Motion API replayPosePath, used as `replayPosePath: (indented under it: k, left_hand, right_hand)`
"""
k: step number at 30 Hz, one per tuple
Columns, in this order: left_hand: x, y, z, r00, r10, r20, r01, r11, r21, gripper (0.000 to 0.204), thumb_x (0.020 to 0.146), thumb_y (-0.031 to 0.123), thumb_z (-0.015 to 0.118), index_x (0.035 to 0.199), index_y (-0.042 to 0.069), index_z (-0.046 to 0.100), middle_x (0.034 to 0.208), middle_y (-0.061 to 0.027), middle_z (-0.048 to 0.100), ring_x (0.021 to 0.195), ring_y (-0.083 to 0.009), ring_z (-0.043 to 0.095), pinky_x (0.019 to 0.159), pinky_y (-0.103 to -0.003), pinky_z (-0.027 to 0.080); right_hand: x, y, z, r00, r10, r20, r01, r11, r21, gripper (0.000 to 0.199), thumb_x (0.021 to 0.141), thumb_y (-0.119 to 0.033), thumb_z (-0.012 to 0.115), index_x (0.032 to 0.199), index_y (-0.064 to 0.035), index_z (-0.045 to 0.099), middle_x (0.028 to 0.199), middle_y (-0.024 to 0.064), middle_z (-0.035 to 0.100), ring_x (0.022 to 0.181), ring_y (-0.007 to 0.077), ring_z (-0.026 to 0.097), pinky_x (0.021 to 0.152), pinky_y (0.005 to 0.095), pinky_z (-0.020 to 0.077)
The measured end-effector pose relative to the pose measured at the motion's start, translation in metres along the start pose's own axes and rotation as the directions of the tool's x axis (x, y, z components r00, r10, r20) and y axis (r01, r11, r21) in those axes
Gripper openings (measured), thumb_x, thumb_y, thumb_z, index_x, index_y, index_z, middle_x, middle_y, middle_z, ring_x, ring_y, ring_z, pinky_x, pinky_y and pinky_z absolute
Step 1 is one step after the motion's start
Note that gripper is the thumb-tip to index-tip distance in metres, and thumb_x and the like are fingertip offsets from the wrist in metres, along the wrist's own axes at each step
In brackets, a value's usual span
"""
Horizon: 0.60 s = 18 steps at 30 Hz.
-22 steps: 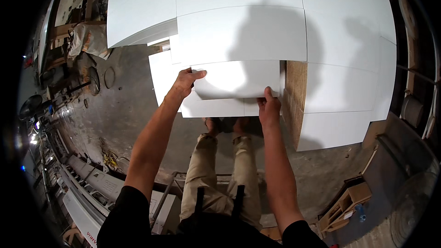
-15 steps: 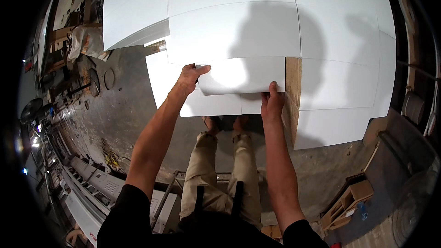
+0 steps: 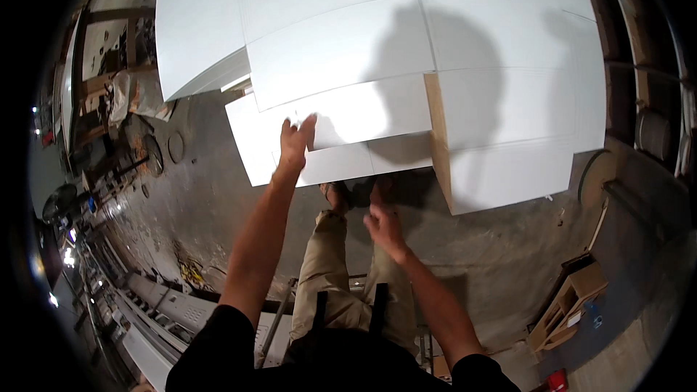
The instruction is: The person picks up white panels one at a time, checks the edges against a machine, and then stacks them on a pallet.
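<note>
The left hand (image 3: pixel 296 144) lies flat, fingers together and stretched forward, on the near edge of a white panel (image 3: pixel 341 120) that sits low in a stack of white boards; it presses on the sheet and grips nothing. That panel runs from under the fingertips to the right, where it ends against a taller block of boards (image 3: pixel 508 101) whose cut side shows a raw, tan fibreboard edge (image 3: pixel 438 138). Just beneath the hand a second white sheet (image 3: pixel 254 145) juts out toward the person, its corner reaching past the wrist to the left. The right hand (image 3: pixel 385 221) hangs free in the air, well short of the boards, fingers loosely curled and apart, holding nothing. All the panels are smooth, matt white and rectangular with sharp straight edges, laid overlapping in steps; a dark shadow of the person falls across them. Below the hands are khaki trouser legs (image 3: pixel 327 276) and a rough grey concrete floor (image 3: pixel 203 203). A small wooden shelf unit (image 3: pixel 570 301) stands at lower right.
</note>
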<state>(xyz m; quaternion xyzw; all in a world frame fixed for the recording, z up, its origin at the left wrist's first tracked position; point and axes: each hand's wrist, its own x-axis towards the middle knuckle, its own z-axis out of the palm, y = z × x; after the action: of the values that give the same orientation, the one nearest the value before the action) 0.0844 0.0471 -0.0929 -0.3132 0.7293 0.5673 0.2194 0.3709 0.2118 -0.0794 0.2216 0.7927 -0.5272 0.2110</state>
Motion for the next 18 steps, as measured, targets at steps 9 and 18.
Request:
replayPosePath:
  k: [9, 18]
  left_hand:
    - [-0.161, -0.167, -0.114, 0.968, -0.092, 0.235, -0.078, 0.778, 0.623, 0.036, 0.083, 0.03, 0.072, 0.079, 0.001, 0.052, 0.065, -0.0075, 0.05, 0.063, -0.0159, 0.043, 0.057, -0.04, 0.04]
    - [-0.192, -0.191, -0.222, 0.81, -0.329, 0.485, -0.2, 0.622, 0.757, 0.06, 0.085, 0.034, 0.07, 0.13, -0.002, 0.056, 0.111, -0.015, 0.069, 0.099, -0.0215, 0.066, 0.087, -0.035, 0.051]
  right_hand:
    - [-0.051, 0.045, 0.053, 0.804, 0.239, 0.544, 0.244, 0.701, -0.669, 0.032, 0.085, -0.031, 0.063, 0.106, -0.0077, 0.07, 0.109, 0.0192, 0.065, 0.108, 0.0363, 0.059, 0.09, 0.0492, 0.0455]
    - [-0.099, 0.06, 0.192, 0.981, 0.194, 0.016, -0.122, 0.678, -0.725, 0.015, 0.079, -0.021, 0.062, 0.08, -0.0144, 0.076, 0.085, 0.009, 0.072, 0.087, 0.0297, 0.069, 0.071, 0.049, 0.0524]
